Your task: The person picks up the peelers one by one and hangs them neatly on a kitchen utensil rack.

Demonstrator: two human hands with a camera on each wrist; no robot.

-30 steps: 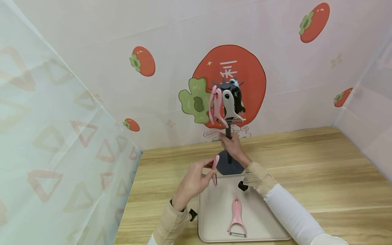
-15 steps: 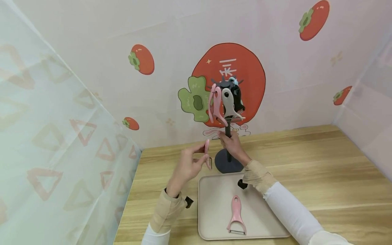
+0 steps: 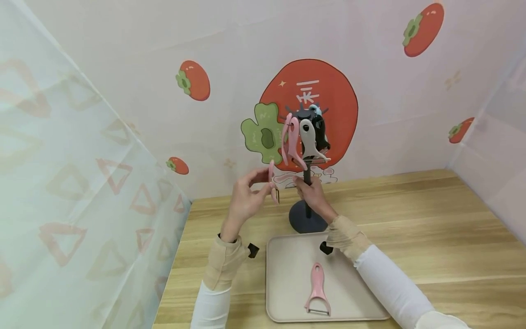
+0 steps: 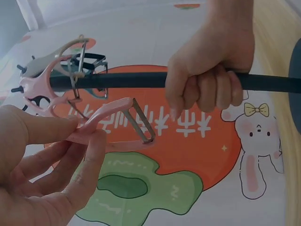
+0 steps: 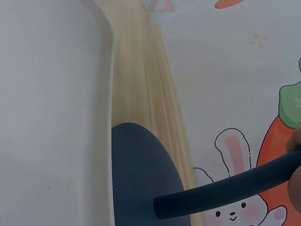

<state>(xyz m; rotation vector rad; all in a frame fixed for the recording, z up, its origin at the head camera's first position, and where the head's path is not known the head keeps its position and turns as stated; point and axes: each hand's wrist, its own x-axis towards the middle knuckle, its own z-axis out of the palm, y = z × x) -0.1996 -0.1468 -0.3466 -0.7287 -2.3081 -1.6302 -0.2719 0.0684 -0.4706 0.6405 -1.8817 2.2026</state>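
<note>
My left hand [image 3: 248, 194] pinches a pink peeler [image 4: 110, 113] between thumb and fingers, its blade end pointing away from the palm. It is held in the air left of a dark rack [image 3: 307, 208]. My right hand [image 3: 313, 194] grips the rack's post [image 4: 127, 81] below the hooks. From the hooks hang pink peelers [image 3: 293, 141], a white peeler [image 3: 309, 137], a black peeler [image 3: 320, 132] and a light blue handle [image 3: 315, 108], partly hidden. In the right wrist view only fingertips [image 5: 295, 181] show around the post.
A beige tray [image 3: 287, 292] lies in front of the rack base [image 5: 143, 174], with another pink peeler [image 3: 317, 289] on it. The wooden table [image 3: 411, 219] meets a printed wall cloth [image 3: 230, 137] behind the rack and another cloth [image 3: 102, 183] at left.
My left hand has risen with the pink peeler from over the tray's back left edge, moving up and left. My right hand has kept its hold on the post.
</note>
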